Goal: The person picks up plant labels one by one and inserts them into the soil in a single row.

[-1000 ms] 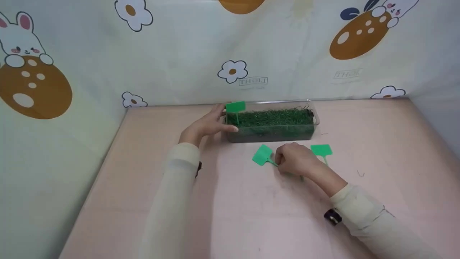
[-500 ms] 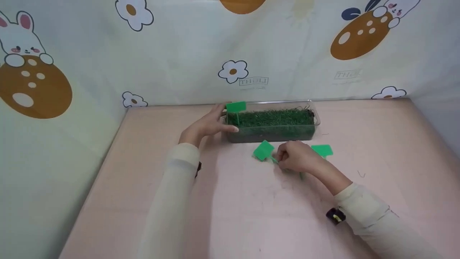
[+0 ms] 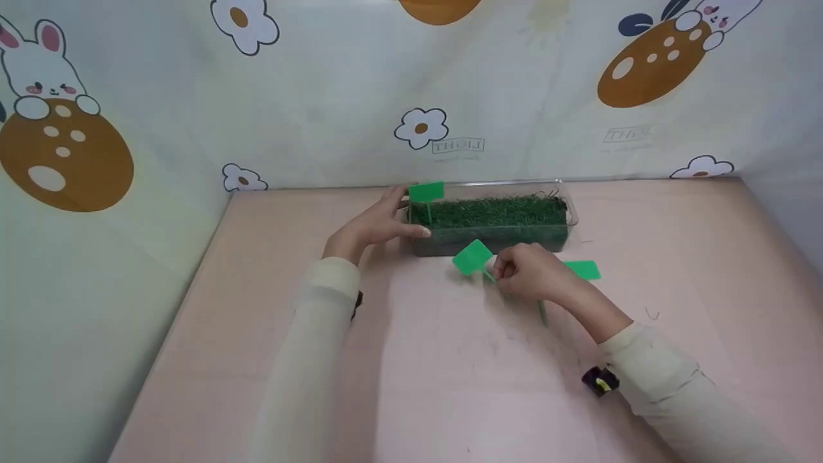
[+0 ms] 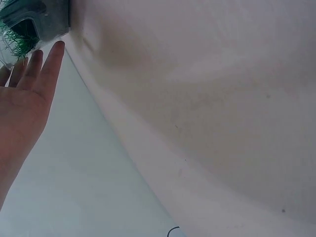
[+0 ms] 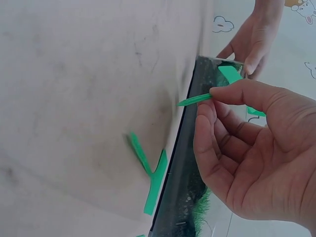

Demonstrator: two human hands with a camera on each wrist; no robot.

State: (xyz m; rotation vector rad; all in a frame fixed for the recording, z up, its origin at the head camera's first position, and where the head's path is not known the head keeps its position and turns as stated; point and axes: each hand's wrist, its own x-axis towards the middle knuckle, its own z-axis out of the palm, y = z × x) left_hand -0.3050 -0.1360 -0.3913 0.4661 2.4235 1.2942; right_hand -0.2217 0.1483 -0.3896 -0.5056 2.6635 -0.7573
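In the head view my right hand (image 3: pixel 530 273) pinches the thin stem of a green plant label (image 3: pixel 472 257) just above the table. The label's pointed end (image 5: pixel 195 99) sticks out past the thumb in the right wrist view. My left hand (image 3: pixel 373 225) rests at the left end of a clear plastic box (image 3: pixel 488 243), thumb along the front, fingers fairly straight. Inside the box is green grass (image 3: pixel 495 211). Another green plant label (image 3: pixel 426 192) stands upright in the grass at the left end. Behind my right hand lies a further green label (image 3: pixel 584 270), partly hidden.
A thin green stem (image 3: pixel 542 313) shows on the table (image 3: pixel 437 373) below my right hand. A printed cloth wall (image 3: pixel 334 96) rises directly behind the box. Small dark wisps (image 3: pixel 652 314) lie at the right.
My right hand has risen slightly toward the box, lifting the pinched plant label off the table. My left hand stays at the box; the whole view has shifted a little.
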